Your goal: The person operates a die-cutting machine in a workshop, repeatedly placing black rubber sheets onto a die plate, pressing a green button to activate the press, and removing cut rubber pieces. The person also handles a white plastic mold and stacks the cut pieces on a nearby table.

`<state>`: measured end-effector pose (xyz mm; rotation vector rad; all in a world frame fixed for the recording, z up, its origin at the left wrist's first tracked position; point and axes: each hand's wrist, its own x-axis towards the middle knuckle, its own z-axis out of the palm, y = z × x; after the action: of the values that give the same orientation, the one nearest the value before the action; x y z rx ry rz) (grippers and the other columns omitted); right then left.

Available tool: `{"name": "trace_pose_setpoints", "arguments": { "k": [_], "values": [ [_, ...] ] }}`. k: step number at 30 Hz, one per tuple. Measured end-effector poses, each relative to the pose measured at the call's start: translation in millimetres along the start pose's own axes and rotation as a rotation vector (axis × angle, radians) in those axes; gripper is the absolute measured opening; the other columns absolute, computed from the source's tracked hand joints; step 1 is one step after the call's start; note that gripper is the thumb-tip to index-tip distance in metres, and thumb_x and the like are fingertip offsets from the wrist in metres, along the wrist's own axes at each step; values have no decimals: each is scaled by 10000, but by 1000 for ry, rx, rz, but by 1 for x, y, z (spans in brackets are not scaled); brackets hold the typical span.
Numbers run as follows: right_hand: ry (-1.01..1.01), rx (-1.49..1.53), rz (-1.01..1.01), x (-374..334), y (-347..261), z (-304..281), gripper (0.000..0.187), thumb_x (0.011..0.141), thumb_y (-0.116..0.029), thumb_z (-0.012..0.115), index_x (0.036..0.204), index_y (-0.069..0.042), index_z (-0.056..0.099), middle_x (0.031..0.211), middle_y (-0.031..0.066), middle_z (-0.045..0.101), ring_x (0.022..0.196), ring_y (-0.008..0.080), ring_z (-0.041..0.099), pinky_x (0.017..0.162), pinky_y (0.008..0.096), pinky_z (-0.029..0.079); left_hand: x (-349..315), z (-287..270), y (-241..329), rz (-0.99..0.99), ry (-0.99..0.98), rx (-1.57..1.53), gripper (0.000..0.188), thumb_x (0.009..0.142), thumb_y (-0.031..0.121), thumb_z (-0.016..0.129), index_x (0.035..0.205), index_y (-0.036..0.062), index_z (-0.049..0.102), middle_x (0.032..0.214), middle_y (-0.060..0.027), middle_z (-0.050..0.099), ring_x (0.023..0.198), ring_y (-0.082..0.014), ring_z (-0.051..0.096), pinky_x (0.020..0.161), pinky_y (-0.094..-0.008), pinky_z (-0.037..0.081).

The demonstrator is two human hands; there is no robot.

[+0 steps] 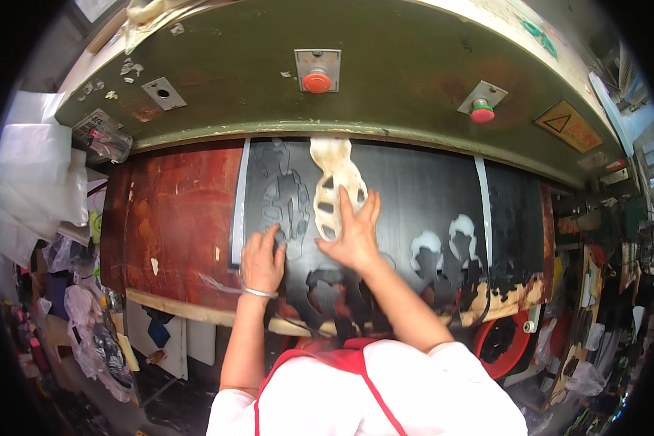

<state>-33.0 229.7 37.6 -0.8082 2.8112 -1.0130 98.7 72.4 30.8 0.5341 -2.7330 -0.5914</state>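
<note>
With the clock centred on the right hand, a black sheet is spread underneath, its ragged near edge at six o'clock. At eight to nine, the left hand is rested on it, fingers loosely bent, nothing seen held. The right hand is splayed across the near end of a pale plate; whether it is clasped or merely pressed cannot be told. Cut outlines are seen at ten. The plate is stretched toward twelve, its far end by a green panel bearing a red button. It is judged stiff and fairly light, best taken by opposite outer edges; the sheet, limp and possibly slippery, is better supported flat.
</note>
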Motion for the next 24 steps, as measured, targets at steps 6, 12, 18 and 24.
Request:
{"name": "trace_pose_setpoints", "arguments": {
  "k": [6,12,18,24],
  "values": [
    [8,407,69,-48,3,-15,1039,504,-144,828,1414,-100,328,1369,281,279,1343,445,195,1067,479,314,-44,-23,7,-68,-67,-68,401,789,63,677,1178,79,580,791,-120,525,713,-314,551,639,-397,450],
    [-103,1473,382,-57,23,-66,984,661,-71,764,1467,-56,200,1201,193,541,1042,222,573,908,310,453,-34,-21,61,-47,-52,-421,153,849,203,664,845,53,634,716,-130,627,660,-328,624,586,-409,487],
    [15,1493,327,-75,28,-72,892,677,-36,717,1433,-35,242,1191,184,530,1067,219,553,902,307,451,-35,9,94,180,-386,-268,216,822,224,682,860,33,591,782,-141,638,742,-334,638,631,-422,503],
    [386,277,252,-85,29,-67,940,584,-82,801,1385,-60,308,1292,189,442,1184,285,475,998,380,403,-59,-12,61,10,-361,-579,173,801,113,694,945,52,623,724,-92,598,605,-235,589,557,-328,465]
  ]
}}
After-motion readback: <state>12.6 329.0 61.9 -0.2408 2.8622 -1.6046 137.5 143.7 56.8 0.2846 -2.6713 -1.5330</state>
